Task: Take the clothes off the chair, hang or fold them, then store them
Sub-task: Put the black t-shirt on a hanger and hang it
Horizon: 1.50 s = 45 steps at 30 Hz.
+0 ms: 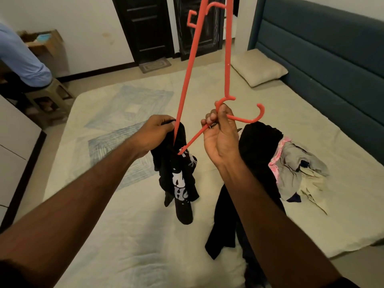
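Head cam, over the bed (pixel 145 235). I see both hands raised mid-frame.

Left hand (pixel 154 133): fingers curled around the bunched top of a black printed T-shirt (pixel 178 179). Shirt hangs down from that grip, clear of the mattress as far as I can tell, white graphic facing me.

Right hand (pixel 220 136): fingers closed around the red plastic hanger (pixel 228 48), gripping near its hook end. Hook (pixel 252 117) curls out to the right of the knuckles. Hanger is tilted far off level: 1 arm runs down from the right hand into the shirt's neck area just beside the left hand, another long arm rises from there to the top of frame. A small side hook shows near the top edge.

Shirt is partly threaded on the hanger, not seated on both shoulders.

On the bed right of my hands: pile of clothes (pixel 291 163), with a black garment on top, pink and grey pieces beside it. Another dark garment (pixel 222 225) trails down toward the bed's near edge, partly behind my right forearm.

Pillow (pixel 257 68) by the teal headboard (pixel 332 48). Far left, a person in a blue shirt (pixel 20 59) seated on a stool (pixel 52 96). Dark doors (pixel 149 28) in the back wall.
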Each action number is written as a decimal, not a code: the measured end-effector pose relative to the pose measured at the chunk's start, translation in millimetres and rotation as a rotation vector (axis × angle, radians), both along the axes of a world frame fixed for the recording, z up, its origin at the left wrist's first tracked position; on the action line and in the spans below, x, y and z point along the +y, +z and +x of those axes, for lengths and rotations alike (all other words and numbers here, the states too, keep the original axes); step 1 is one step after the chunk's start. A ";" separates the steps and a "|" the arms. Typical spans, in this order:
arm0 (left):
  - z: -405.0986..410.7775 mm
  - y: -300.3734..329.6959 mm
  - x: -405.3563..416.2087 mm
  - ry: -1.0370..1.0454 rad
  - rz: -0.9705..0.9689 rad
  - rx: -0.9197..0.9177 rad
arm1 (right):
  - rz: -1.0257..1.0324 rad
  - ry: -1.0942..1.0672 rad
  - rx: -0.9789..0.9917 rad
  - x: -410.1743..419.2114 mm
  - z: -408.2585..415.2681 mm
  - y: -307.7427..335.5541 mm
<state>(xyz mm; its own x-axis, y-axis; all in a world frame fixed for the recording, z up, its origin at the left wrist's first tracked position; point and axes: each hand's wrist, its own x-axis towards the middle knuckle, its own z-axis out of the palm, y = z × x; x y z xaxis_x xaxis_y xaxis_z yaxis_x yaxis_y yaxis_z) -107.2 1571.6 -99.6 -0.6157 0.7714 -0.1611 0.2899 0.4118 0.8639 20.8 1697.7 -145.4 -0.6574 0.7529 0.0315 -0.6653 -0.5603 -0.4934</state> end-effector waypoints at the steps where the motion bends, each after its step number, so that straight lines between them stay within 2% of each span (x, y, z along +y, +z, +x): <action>1: 0.7 1.9 0.4 0.008 0.028 0.008 | -0.005 0.003 0.005 -0.4 -3.0 -5.3; 6: -0.9 16.1 -6.0 0.013 0.170 -0.102 | 0.002 0.007 -0.009 0.4 -15.5 -30.5; 9: -11.7 29.8 -11.6 0.084 0.279 -0.214 | -0.021 0.022 0.004 0.4 -21.5 -36.9; 10: -17.7 33.7 -15.1 0.129 0.269 -0.196 | -0.043 0.014 0.032 3.3 -22.6 -35.5; 11: -25.1 35.4 -19.5 0.178 0.201 -0.110 | -0.061 0.002 0.075 7.9 -23.2 -32.2; 15: -42.0 34.3 -36.1 0.245 -0.316 0.398 | -0.063 -0.005 0.193 19.0 -28.5 -12.8; 17: -41.2 31.7 -37.4 0.268 -0.363 0.425 | -0.064 0.018 0.194 13.7 -34.0 -8.7; 23: -35.8 27.7 -40.7 0.150 -0.258 0.279 | -0.096 0.030 0.263 3.1 -45.0 1.4; 27: -33.2 32.7 -46.1 0.137 -0.168 0.222 | -0.103 0.067 0.306 -0.4 -52.5 10.5; 31: -26.0 46.9 -48.9 0.162 -0.025 0.127 | -0.075 0.108 0.265 -17.4 -65.6 3.6; 38: -22.5 89.3 -65.0 0.217 0.374 -0.166 | 0.052 0.166 0.013 -35.0 -75.9 -35.8; 41: -29.1 105.7 -80.0 0.259 0.505 -0.192 | 0.185 0.195 -0.117 -29.9 -68.8 -52.9; 45: -50.5 110.9 -110.1 0.417 0.579 -0.239 | 0.386 0.233 -0.341 -2.3 -39.9 -76.6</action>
